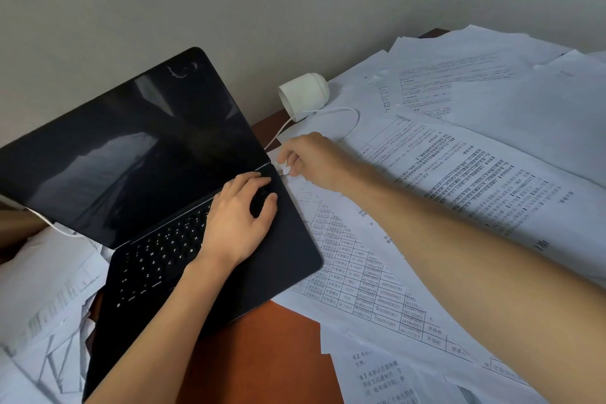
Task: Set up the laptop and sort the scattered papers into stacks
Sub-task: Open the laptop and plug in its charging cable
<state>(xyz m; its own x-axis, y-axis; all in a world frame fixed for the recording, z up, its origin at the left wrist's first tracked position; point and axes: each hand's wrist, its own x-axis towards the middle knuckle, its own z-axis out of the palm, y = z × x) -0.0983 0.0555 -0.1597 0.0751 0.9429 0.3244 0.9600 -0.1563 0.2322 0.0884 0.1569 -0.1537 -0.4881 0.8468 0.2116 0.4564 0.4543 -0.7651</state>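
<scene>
While our left hand, fingers flat, is steadying the open laptop, our right hand is pinching the white cable plug at the laptop's right edge, where we are aiming to push it in squarely, with papers lying scattered beside the laptop.

Soft, even light filled the frame. The laptop screen showed pale reflections; the lower corners were blurred.
</scene>
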